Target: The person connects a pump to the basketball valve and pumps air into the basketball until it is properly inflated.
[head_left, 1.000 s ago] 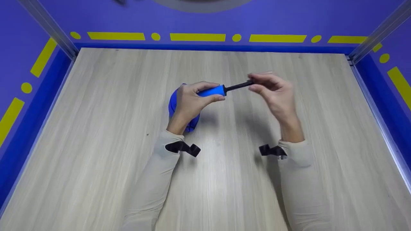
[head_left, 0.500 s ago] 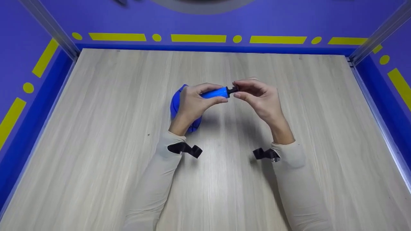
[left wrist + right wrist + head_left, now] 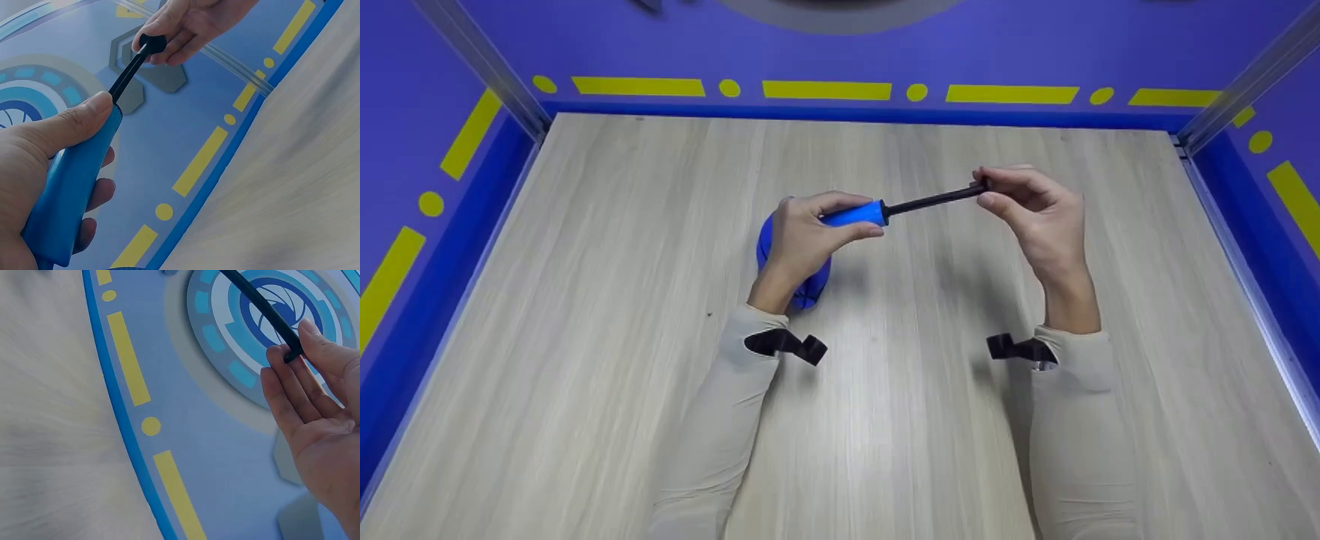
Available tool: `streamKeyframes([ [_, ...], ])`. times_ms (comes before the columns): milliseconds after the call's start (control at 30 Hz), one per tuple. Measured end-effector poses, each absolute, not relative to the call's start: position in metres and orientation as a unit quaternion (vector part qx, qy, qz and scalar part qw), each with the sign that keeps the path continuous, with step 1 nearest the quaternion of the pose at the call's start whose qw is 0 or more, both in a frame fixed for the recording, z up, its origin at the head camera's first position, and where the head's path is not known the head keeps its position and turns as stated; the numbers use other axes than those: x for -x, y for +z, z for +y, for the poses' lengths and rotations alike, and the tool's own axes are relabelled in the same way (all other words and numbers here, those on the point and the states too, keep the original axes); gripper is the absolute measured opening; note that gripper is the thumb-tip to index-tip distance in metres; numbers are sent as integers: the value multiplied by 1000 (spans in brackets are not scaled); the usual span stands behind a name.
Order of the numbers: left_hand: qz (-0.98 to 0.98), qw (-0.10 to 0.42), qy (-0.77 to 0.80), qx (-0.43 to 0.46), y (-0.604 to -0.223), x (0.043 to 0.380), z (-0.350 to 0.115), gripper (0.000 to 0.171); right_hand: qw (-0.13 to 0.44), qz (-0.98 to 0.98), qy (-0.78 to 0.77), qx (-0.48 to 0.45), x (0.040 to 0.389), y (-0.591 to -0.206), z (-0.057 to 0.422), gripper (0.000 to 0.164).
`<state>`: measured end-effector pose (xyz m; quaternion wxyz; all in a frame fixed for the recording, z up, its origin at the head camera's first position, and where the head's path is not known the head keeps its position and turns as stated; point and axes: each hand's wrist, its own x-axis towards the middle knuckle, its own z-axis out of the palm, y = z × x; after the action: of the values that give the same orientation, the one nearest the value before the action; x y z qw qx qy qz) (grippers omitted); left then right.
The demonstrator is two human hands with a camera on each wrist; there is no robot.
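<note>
My left hand (image 3: 802, 236) grips the blue barrel (image 3: 76, 185) of a small hand pump (image 3: 861, 215), with fingers curled round it. From the barrel's right end a long black plunger rod (image 3: 934, 201) stands drawn out. The end knob (image 3: 153, 44) of that rod is pinched between thumb and fingers of my right hand (image 3: 1039, 214), seen in the right wrist view with the other fingers spread below the rod (image 3: 264, 312). Behind my left hand and wrist is a blue rounded thing with dark lines (image 3: 810, 289), like a slack ball, mostly hidden. The pump's left end is also hidden.
Both hands are above a light wood-grain table (image 3: 585, 300). Blue-purple panels with yellow marks (image 3: 826, 90) rise at its back and sides, with metal posts (image 3: 484, 67) at the corners. Black camera mounts (image 3: 1016, 349) sit on both wrists.
My right hand moved left, pushing the plunger rod almost fully into the barrel, then moved back right, drawing it out further than before. My left hand with the barrel stayed nearly in place.
</note>
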<state>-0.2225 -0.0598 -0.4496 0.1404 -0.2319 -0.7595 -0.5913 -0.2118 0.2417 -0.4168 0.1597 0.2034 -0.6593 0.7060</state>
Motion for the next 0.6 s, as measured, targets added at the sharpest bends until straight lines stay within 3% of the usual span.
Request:
streamKeyframes([
  [167, -763, 150, -585, 230, -448, 221, -54, 36, 150, -679, 688, -211, 213, -422, 225, 25],
  [433, -787, 175, -546, 227, -448, 219, -51, 35, 77, -693, 680, -228, 213, -436, 180, 26],
  [600, -781, 158, -559, 230, -447, 220, -49, 35, 97, -707, 657, -242, 210, -437, 179, 29],
])
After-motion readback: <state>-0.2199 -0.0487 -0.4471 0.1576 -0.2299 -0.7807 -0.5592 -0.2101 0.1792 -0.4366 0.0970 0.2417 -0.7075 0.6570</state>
